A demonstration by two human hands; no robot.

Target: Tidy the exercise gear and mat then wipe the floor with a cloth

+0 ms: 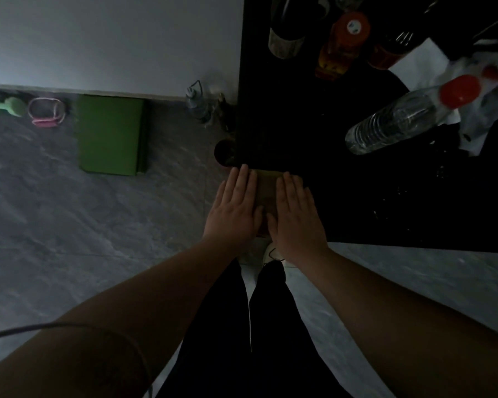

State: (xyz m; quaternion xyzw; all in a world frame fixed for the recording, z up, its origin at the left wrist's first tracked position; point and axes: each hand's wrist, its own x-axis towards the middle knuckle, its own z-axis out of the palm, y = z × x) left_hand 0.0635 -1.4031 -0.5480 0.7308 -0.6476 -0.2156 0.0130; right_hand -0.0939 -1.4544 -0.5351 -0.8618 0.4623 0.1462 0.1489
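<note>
A folded olive cloth (266, 188) lies on the near left corner of a black table (357, 191). My left hand (235, 208) and my right hand (295, 216) lie flat on it side by side, fingers straight and slightly apart. On the grey floor by the wall rest a folded green mat (111, 135), a pink resistance band (45, 112) and a green dumbbell (5, 106) at the far left.
The table carries a clear bottle with a red cap (400, 119), an orange-capped bottle (342, 44), a dark bottle (288, 30) and white paper (423, 58). A small water bottle (197, 103) stands on the floor beside the table leg. A thin cable (69, 328) crosses my left forearm.
</note>
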